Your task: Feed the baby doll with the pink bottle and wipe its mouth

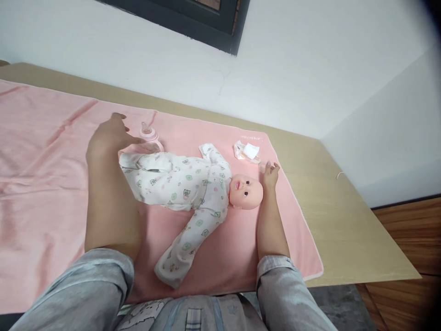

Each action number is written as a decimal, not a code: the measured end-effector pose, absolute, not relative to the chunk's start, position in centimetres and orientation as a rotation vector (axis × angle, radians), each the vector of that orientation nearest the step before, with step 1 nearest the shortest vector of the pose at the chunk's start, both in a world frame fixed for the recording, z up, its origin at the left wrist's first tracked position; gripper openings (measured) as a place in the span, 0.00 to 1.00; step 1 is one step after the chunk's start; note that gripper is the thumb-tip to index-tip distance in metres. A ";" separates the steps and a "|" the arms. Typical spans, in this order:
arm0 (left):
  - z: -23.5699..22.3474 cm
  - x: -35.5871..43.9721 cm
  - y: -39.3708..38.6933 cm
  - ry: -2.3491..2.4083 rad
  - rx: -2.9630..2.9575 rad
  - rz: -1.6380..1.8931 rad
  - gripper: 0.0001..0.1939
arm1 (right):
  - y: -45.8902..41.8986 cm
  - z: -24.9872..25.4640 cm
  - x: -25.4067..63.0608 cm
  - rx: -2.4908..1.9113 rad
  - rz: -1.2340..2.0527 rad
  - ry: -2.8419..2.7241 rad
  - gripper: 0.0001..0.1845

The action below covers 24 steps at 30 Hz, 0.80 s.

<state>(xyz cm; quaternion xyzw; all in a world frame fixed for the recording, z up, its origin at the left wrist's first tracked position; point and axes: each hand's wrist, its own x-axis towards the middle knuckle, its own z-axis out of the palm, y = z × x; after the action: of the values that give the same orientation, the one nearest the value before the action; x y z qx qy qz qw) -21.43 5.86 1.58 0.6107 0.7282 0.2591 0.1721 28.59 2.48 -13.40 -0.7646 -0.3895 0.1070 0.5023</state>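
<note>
A baby doll (245,192) lies on its back on a pink blanket (69,193), dressed in a white printed outfit (186,181), its head to the right. My left hand (109,134) is beyond the outfit's leg end, fingers apart. Its thumb reaches to a baby bottle (150,138) with a pink collar and clear teat; whether they touch, I cannot tell. My right hand (271,174) is just past the doll's head, fingers loosely curled and apart. Close to its fingertips are a small translucent piece (262,167) and a wipes packet (243,151) with a white sheet (251,151).
The blanket covers much of a light wooden table (330,202). A white wall (172,64) runs behind it, with a dark-framed window (206,23) above. At the right stands a brown wooden panel (413,234). One outfit sleeve (186,248) stretches toward the table's near edge.
</note>
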 end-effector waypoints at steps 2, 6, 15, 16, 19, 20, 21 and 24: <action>2.8 -21.1 4.6 2.111 1.734 0.894 0.57 | 2.4 -13.2 28.5 -1.810 0.241 -0.918 0.35; 5.0 -18.5 2.1 1.958 1.913 1.226 0.39 | 2.4 -12.8 28.3 -1.715 0.124 -0.859 0.32; 4.6 -8.6 2.6 1.536 2.115 1.082 0.13 | 1.6 -11.5 27.3 -1.470 -0.077 -0.799 0.24; 4.4 -7.3 2.9 1.441 2.127 0.982 0.14 | 1.4 -11.3 27.0 -1.443 -0.074 -0.814 0.23; 4.0 -3.4 3.8 1.225 2.262 0.650 0.17 | 1.2 -10.8 25.8 -1.388 -0.014 -0.914 0.25; 3.9 -2.0 4.1 1.154 2.345 0.554 0.18 | 1.2 -10.7 25.4 -1.382 0.012 -0.964 0.25; 3.7 -0.6 4.4 1.045 2.425 0.455 0.20 | 1.2 -10.8 25.0 -1.380 0.036 -1.019 0.26; 2.7 3.3 5.4 0.693 2.526 0.152 0.24 | 1.6 -10.9 24.0 -1.380 0.101 -1.196 0.26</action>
<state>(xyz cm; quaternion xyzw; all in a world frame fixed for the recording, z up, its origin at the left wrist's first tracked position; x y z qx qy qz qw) 3.30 5.44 2.74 0.9307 0.2553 0.0562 0.2560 23.98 1.59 -10.94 -0.5978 -0.5182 0.0437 0.6101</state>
